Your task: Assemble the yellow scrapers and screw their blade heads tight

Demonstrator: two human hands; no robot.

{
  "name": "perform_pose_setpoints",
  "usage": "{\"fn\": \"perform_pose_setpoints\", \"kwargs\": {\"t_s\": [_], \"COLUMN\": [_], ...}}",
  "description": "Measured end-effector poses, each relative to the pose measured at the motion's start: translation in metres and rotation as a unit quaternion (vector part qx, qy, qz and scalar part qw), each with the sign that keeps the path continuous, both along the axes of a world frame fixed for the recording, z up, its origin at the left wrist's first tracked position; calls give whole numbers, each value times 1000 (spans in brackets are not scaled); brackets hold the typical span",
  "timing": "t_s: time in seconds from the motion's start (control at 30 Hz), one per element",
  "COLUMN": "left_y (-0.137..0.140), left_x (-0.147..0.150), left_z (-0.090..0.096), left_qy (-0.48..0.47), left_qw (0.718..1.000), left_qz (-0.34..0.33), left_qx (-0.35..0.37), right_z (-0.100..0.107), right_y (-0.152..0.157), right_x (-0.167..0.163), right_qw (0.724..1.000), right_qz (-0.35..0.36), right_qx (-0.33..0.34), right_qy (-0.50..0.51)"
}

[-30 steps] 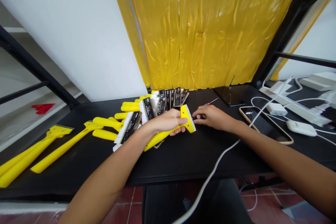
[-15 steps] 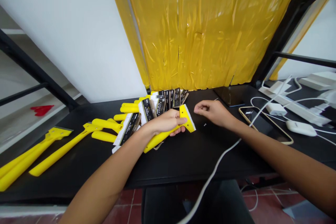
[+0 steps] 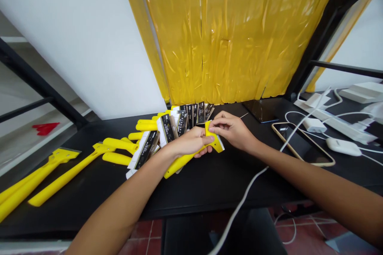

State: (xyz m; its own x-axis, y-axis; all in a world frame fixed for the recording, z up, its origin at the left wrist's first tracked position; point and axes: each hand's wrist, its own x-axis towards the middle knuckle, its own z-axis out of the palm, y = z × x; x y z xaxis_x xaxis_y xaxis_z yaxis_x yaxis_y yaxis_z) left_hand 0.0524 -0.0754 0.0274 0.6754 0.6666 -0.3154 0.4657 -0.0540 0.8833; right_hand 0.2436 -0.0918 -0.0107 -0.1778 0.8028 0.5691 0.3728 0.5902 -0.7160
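My left hand [image 3: 197, 141] is closed round the neck of a yellow scraper [image 3: 179, 163], its handle pointing down toward me and its wide head turned to the right. A pale blade edge shows along the end of the head. At the head's upper corner, the fingertips of my right hand [image 3: 229, 129] are pinched together against the yellow plastic. Whatever lies between those fingertips is too small or hidden to make out. Left of my hands is a pile of yellow scrapers [image 3: 118, 158] and black-and-white cardboard packages [image 3: 146, 149].
More yellow scrapers [image 3: 67, 179] lie at the table's left. On the right are a phone with a gold-edged case [image 3: 303, 143], a dark tablet-like slab [image 3: 260, 110], a power strip [image 3: 344, 121] and white chargers. A white cable [image 3: 248, 191] crosses in front of my right forearm.
My right hand has moved left, from beside the scraper onto its head, with its fingertips pinched there. My left hand still grips the scraper in nearly the same place.
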Motion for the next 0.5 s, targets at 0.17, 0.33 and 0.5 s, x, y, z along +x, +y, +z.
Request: {"fn": "perform_pose_setpoints", "kwargs": {"t_s": [0.17, 0.33, 0.5], "left_y": [-1, -2, -4], "left_x": [1, 2, 2], "left_z": [-4, -6, -4], "left_qy": [-7, -5, -30], "left_qw": [1000, 999, 998], "left_qz": [-18, -19, -36], "left_qx": [21, 46, 48], "right_z": [-2, 0, 4], "right_y": [-7, -8, -12], "right_x": [-1, -7, -10], "right_qw": [1000, 993, 946], "right_qz": [-22, -25, 47], "right_qx": [-1, -72, -240], "right_qy": [-5, 87, 212]}}
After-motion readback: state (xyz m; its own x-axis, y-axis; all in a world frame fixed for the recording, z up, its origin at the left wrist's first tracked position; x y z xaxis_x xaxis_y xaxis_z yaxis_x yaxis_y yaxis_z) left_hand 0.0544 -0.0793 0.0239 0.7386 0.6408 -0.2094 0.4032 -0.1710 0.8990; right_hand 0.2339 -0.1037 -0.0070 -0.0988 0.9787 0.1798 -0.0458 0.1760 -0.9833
